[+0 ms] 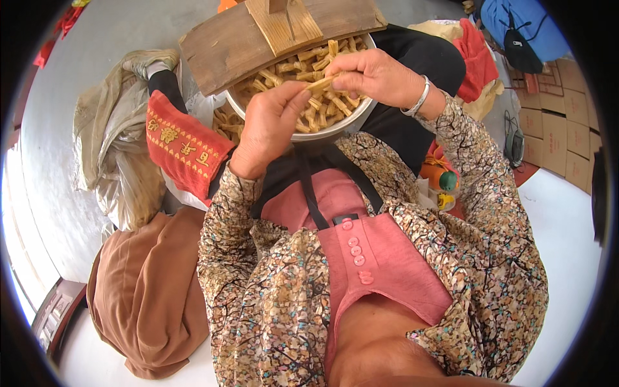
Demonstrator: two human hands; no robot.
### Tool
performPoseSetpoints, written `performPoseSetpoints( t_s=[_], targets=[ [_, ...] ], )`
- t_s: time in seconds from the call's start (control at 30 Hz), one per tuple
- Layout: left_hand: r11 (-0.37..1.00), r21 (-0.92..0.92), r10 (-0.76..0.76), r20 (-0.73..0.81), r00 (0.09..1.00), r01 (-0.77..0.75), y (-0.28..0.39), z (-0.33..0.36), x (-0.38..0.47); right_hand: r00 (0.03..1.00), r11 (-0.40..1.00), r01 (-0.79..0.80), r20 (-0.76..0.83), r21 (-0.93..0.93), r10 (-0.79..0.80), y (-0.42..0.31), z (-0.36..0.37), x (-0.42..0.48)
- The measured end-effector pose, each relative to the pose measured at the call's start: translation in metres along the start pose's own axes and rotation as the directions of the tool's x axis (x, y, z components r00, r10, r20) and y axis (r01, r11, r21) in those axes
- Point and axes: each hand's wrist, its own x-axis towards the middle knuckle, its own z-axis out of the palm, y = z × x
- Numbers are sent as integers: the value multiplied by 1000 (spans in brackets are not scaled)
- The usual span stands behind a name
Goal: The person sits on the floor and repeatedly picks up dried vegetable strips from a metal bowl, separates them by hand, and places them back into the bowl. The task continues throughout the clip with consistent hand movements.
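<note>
My left hand (271,121) and my right hand (375,80) meet over a round metal basin (333,131). Between them, both sets of fingertips pinch one pale yellow strip or small bundle (320,86). Its ends are partly covered by my fingers. Many similar short yellow bundles (333,110), seemingly tied or knotted in the middle, fill the basin below. A wooden board (217,60) with a lighter crosspiece (285,29) lies over the basin's far side and hides part of it. My right wrist wears a silver-coloured bangle (420,96).
More bundles (226,121) lie left of the basin. A red cloth (181,150) with gold writing covers my left leg. Plastic bags (125,179) and brown fabric (150,290) lie at left. An orange bottle with a green cap (447,180) is at right, stacked cartons (553,140) beyond.
</note>
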Motion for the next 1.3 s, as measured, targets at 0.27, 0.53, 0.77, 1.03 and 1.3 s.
performPoseSetpoints(
  t_s=[0.27, 0.53, 0.77, 1.03, 1.3],
  targets=[
    [998, -38, -58, -36, 998, 57, -7, -39, 69, 900, 989, 143, -418, 24, -120, 13, -14, 54],
    [993, -98, -66, -55, 996, 60, -26, -41, 107, 832, 988, 135, -532, -79, -157, 44, -22, 83],
    [979, 194, -30, -133, 991, 56, -51, -31, 120, 808, 973, 87, -557, -215, -195, 56, -10, 94],
    [809, 583, 97, -259, 961, 75, -49, -41, 82, 709, 704, 65, -464, -707, -531, 53, -7, 63],
    [893, -366, -250, 85, 964, 264, 0, 9, 26, 679, 831, 18, -603, -556, -418, 2, 35, 57]
  ],
)
